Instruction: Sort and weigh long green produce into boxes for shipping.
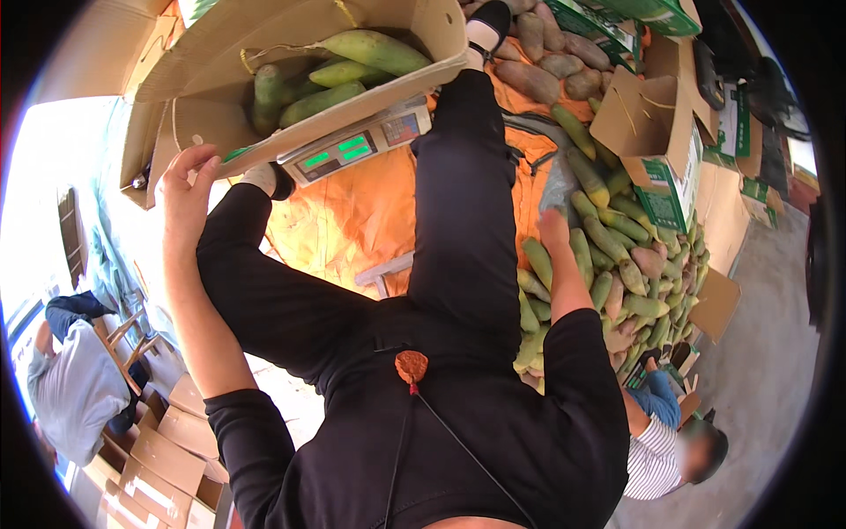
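My left hand (189, 172) is closed, thumb and fingers pinched at the near left corner of an open cardboard box (352, 123). Inside that box lie several long green radishes (374, 51). It rests on a digital scale (352, 145) with lit green displays. Over on the right, my right hand (553, 227) reaches down to a large pile of green radishes (608, 242). Its fingers are smeared and partly hidden, so a grip does not show.
Orange sheeting (344, 212) covers the floor between my legs. Reddish-brown roots (529, 79) lie beyond my right foot. Another open carton (652, 132) stands beside the pile. Folded cartons (167, 450) and a person in grey (79, 388) are at left; a person in stripes (656, 458) sits at right.
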`<act>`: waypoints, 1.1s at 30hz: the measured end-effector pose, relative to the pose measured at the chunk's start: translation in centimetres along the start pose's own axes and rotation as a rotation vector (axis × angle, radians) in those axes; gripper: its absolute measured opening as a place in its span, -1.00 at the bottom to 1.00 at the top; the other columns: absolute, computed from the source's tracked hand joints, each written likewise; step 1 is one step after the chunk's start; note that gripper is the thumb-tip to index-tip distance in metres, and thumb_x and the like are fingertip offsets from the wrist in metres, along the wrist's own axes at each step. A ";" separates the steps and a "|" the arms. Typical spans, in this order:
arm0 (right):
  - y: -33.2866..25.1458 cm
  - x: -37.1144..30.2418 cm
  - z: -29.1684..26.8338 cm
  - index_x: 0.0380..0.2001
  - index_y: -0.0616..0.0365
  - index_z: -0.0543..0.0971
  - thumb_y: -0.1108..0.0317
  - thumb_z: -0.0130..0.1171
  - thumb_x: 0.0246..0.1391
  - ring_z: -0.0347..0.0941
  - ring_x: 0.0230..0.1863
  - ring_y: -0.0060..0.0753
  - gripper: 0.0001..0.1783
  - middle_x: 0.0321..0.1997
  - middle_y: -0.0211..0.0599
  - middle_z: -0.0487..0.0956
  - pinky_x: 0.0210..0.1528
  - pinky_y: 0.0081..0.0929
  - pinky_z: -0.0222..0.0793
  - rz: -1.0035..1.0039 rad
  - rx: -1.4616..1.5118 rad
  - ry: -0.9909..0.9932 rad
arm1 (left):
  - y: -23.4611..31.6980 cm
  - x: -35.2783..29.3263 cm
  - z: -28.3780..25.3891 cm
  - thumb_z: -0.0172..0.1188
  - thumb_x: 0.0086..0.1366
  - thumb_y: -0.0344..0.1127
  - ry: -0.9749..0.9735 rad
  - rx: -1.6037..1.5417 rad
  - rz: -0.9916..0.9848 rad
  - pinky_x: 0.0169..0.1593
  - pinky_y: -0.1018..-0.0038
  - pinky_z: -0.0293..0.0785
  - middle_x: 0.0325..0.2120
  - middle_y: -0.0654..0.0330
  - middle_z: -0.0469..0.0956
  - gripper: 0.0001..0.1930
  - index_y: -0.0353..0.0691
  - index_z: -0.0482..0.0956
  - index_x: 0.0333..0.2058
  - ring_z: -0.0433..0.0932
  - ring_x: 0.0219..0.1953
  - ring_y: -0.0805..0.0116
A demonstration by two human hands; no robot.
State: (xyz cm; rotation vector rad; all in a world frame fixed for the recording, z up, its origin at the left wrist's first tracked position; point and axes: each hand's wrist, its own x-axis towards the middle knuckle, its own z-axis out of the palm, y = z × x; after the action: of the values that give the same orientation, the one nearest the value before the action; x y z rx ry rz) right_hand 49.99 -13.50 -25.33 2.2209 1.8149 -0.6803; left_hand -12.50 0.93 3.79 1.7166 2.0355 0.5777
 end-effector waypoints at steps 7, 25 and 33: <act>-3.9 -5.2 0.6 0.16 0.03 0.30 0.19 0.23 -0.11 0.22 0.25 0.04 -0.30 0.21 -0.11 0.35 0.17 -0.12 0.28 0.310 -0.060 -0.363 | 0.1 -0.3 -0.2 0.23 0.11 -0.38 0.099 0.114 -0.010 -0.14 0.42 0.45 -0.33 0.09 0.61 -0.78 -0.31 0.62 -0.25 0.58 -0.28 0.27; -5.1 -7.0 0.3 0.03 0.00 0.26 0.28 0.39 -0.17 0.32 0.15 -0.13 -0.31 0.06 -0.30 0.42 0.09 -0.09 0.32 0.210 -0.280 -0.379 | 1.0 0.0 0.3 0.21 0.14 -0.39 0.025 0.075 -0.065 -0.25 0.44 0.45 -0.31 0.15 0.57 -0.79 -0.29 0.60 -0.23 0.57 -0.27 0.31; -11.8 -1.7 -9.3 -0.08 0.21 0.33 0.46 0.36 -0.25 0.37 -0.02 0.08 -0.40 -0.06 0.02 0.41 -0.02 -0.13 0.29 0.030 0.518 0.216 | 0.8 -0.5 -0.3 0.20 0.14 -0.38 0.025 0.082 -0.038 -0.22 0.41 0.46 -0.32 0.16 0.58 -0.78 -0.25 0.59 -0.21 0.58 -0.25 0.30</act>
State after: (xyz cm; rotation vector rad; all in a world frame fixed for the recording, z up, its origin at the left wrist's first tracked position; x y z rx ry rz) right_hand 40.48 -8.28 -14.81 2.7327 1.8575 -1.0391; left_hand -11.98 0.58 4.51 1.7204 2.1321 0.5118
